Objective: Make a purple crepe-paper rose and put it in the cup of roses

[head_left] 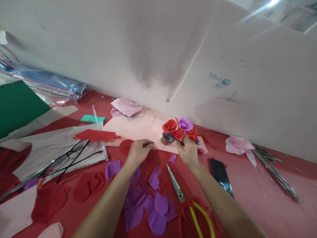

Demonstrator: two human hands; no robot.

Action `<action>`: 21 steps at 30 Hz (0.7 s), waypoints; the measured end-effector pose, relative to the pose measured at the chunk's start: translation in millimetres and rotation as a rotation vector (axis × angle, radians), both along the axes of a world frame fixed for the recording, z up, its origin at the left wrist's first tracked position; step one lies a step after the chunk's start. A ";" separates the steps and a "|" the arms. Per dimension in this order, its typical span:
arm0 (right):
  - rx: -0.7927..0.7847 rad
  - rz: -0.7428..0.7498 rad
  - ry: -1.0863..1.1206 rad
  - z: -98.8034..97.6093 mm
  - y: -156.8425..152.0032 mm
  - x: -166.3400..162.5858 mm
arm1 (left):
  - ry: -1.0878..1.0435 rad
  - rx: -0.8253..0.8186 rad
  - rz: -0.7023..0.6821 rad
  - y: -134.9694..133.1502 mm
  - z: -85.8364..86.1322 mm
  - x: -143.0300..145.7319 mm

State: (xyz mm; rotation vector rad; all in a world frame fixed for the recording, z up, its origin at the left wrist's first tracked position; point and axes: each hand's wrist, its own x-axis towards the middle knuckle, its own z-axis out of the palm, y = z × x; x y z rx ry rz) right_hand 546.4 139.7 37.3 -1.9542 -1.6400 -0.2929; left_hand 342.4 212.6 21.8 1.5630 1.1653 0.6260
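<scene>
My right hand (188,152) is closed around the base of a small bunch of paper roses (178,129), several red and one purple, held just above a pink paper sheet (138,129). My left hand (139,151) lies beside it with fingers curled, pinching something small that I cannot make out, next to a red paper disc (125,146). A roll of tape (166,138) sits behind the roses. Scissors (176,187) with yellow and red handles lie between my forearms.
Purple petal cut-outs (151,205) and red ones (86,189) litter the red surface. A phone (221,174) lies at right, glasses (71,157) on paper at left, a green eraser-like block (92,119), crumpled pink tissue (239,145), green wire stems (274,172). A wall rises close behind.
</scene>
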 end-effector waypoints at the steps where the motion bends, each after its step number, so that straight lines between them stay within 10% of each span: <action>1: 0.002 0.000 -0.009 -0.5 -0.2 -0.1 | -0.001 0.000 -0.001 0.2 -0.1 0.0; 21: -0.018 0.015 0.032 -10.0 -4.4 2.2 | -0.004 0.012 -0.005 -0.3 -0.6 -0.6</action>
